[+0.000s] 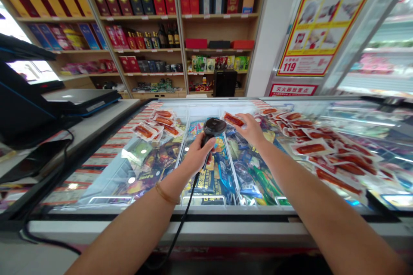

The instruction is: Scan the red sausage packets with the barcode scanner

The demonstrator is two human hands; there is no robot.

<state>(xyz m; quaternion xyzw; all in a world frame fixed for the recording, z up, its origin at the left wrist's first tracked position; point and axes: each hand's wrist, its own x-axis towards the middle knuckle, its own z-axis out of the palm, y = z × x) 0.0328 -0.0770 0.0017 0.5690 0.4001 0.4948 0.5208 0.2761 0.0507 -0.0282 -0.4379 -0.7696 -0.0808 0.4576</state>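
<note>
- A person's right hand (253,132) holds a clear-wrapped sausage pack (232,119) above a glass-topped freezer (241,228), its fingers pinching one end so that most of the reddish-brown sausage shows.
- The left hand (195,154), a thin band (166,193) around its wrist, has its fingers closed about the handle of a black barcode scanner (214,126), the head uppermost.
- The sausage pack appears just beside the scanner's head; whether the two touch cannot be told from this angle.
- The sausage pack looks light and fairly firm along its middle, with thin, pliable film at the margins that is probably slick, more so if cold or damp. It should stand a gentle squeeze; a pinch at one end, thumb against fingers, seems the surest hold and leaves the broad faces uncovered.
- The scanner looks rigid and easy to carry in one hand, best held by the handle; its black cable (189,204) runs down past the freezer's front edge and could tug.
- Similar packs lie overlapping in a large right-hand pile (312,149), with a smaller group (145,131) at left, both atop the freezer.
- Bagged goods (206,182) show through the glass, while an apparent weighing scale (80,96) sits on the bench (106,122) at left.
</note>
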